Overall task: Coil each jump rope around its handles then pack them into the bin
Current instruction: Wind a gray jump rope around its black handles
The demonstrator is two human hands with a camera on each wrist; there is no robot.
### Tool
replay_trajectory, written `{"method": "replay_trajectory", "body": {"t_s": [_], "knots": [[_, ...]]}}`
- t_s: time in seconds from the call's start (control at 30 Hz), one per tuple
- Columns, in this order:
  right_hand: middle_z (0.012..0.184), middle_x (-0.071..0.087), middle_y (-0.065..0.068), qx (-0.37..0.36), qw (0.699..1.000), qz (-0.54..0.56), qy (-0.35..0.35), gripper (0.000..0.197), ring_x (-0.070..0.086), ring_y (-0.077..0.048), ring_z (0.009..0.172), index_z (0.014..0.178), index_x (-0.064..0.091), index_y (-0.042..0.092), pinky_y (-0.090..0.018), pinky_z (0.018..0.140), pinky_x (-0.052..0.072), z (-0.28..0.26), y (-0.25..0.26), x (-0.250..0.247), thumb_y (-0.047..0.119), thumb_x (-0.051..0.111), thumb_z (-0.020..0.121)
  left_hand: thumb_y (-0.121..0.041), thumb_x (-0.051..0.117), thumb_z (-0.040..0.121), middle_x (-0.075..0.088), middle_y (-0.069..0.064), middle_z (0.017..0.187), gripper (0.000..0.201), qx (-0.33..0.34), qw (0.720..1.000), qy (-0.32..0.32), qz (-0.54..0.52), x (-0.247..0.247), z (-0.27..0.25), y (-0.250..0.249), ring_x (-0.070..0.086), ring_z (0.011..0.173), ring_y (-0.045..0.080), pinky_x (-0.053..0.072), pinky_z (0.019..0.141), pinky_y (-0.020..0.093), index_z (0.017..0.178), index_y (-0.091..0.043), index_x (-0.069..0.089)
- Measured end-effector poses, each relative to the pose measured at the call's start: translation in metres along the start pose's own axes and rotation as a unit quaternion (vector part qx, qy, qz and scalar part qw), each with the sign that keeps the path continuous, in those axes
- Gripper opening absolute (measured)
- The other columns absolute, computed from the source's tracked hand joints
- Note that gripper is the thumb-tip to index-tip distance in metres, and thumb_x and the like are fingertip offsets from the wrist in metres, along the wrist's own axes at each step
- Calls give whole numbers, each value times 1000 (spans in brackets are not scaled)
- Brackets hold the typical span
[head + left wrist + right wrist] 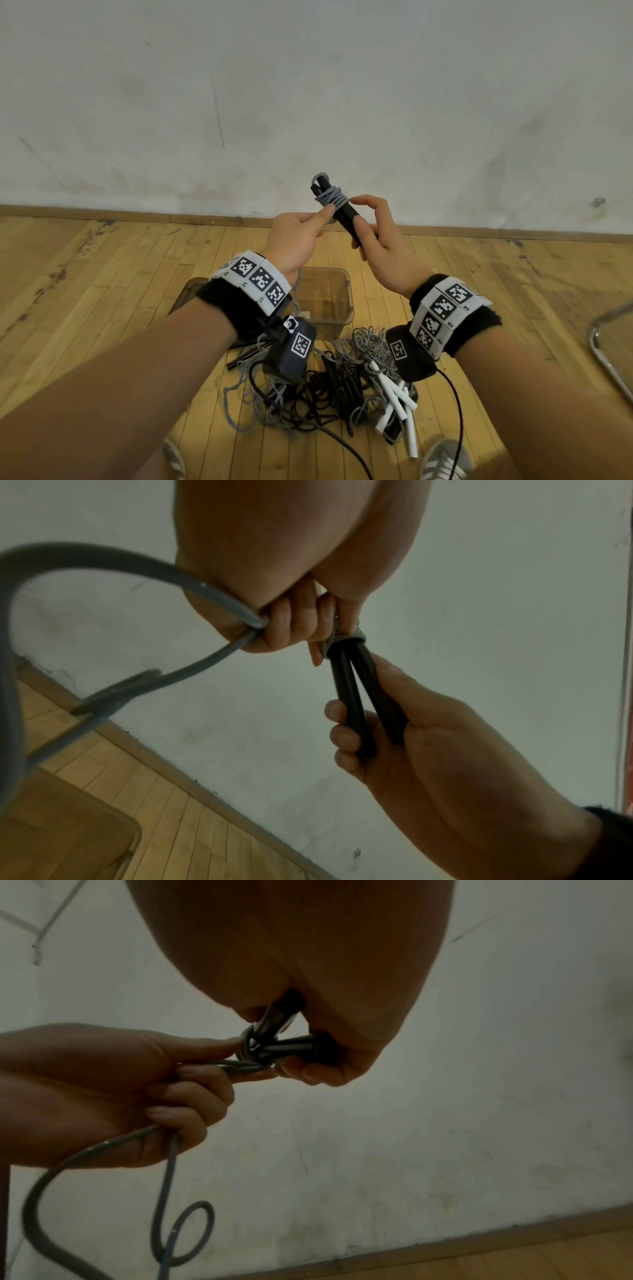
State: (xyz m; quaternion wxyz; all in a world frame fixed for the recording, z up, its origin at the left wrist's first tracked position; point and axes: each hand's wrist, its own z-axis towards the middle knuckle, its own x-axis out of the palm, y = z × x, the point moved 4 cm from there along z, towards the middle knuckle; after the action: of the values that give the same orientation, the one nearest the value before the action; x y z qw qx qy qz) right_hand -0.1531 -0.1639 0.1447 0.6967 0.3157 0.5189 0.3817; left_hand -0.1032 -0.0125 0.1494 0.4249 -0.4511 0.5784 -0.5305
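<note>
No readable text anywhere; only black-and-white square code markers on the wristbands and wrist camera housings, not decipherable.

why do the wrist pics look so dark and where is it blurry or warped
Head view: evenly lit and sharp, with the baseboard bowed by the wide lens. Left wrist view: the left hand is backlit against the pale wall, and the grey rope near the lens is soft. Right wrist view: the right hand is a dark, blurred mass, and the black handles show glare.
</note>
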Motion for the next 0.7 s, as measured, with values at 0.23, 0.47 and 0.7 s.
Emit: {"method": "replay_trajectory", "body": {"t_s": [0.23,0.47,0.7], "knots": [[69,49,6,-36,992,-123,-14,49,43,-4,53,156,27,31,-24,54,38,4,-15,-2,31,38,109,-33,62,101,56,1,61,29,0,1000,21,19,5,6,11,44,52,6,54,69,33,109,-11,77],[96,57,-4,-37,987,-153,-13,54,48,-7,89,153,37,44,-27,73,39,2,-14,2,35,54,103,-51,77,85,50,-3,57,48,8,1000,-8,-3,0,13,17,37,45,9,30,48,22,92,-4,80],[101,75,-10,93,991,93,-30,71,76,-24,77,147,47,33,-34,72,61,-3,-4,-8,26,82,85,-37,69,96,41,-8,55,29,27,997,63,-48,1,10,8,29,45,6,25,45,17,93,-10,78]]}}
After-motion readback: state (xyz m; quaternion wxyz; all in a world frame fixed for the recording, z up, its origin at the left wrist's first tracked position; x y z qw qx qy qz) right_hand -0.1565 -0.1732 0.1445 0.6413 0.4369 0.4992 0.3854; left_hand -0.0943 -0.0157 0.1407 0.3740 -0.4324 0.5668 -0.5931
